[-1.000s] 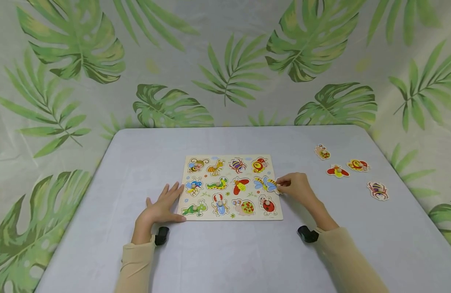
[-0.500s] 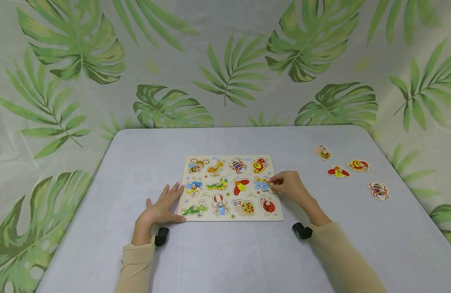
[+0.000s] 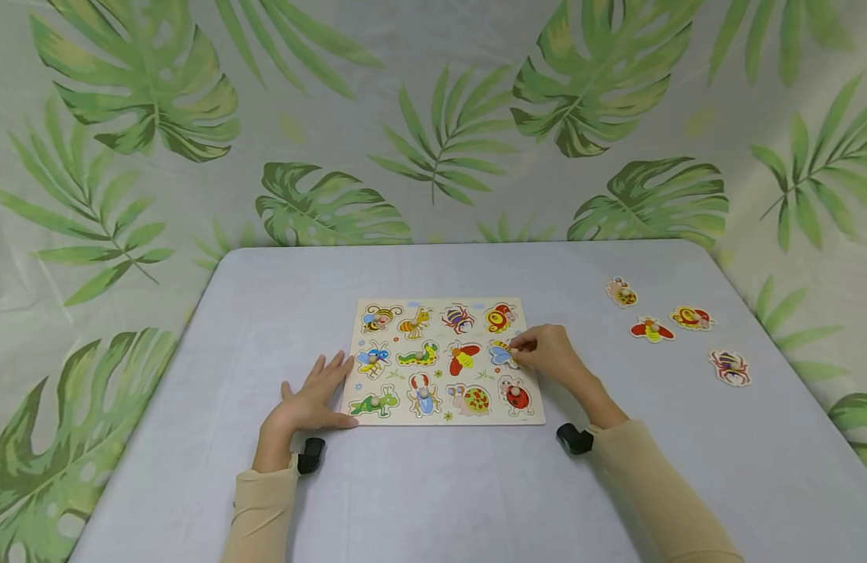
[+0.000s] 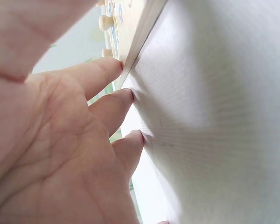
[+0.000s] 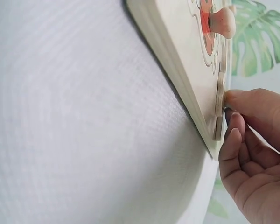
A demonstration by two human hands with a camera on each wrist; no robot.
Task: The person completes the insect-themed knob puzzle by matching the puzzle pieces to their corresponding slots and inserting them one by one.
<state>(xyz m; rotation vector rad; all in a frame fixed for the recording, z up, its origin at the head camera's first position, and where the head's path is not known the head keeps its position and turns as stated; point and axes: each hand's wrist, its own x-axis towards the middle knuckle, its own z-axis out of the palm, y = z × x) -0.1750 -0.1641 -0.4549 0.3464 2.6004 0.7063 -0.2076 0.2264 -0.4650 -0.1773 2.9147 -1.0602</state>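
A wooden peg puzzle board (image 3: 440, 421) with insect pictures lies on the table. My right hand (image 3: 554, 356) pinches the knob of a blue-and-yellow dragonfly puzzle piece (image 3: 500, 354) over the right end of the middle row; part of the piece is hidden by the fingers. In the right wrist view, the edge of that piece (image 5: 219, 105) sits right at the board's face. My left hand (image 3: 312, 399) rests at the board's left edge, fingers spread and thumb at the near corner. In the left wrist view its fingertips (image 4: 115, 65) touch the board's side and the cloth.
To the right on the white-covered table (image 3: 433, 500) lie loose pieces: a snail (image 3: 621, 292), a red-winged bug (image 3: 652, 330), a red-and-yellow butterfly (image 3: 692, 318) and a purple beetle (image 3: 730, 367). A ladybug piece (image 3: 515, 396) sits in the board near the right hand.
My right hand has moved left with the dragonfly piece, from the board's right edge to over the end of the middle row. The left hand stays in place.
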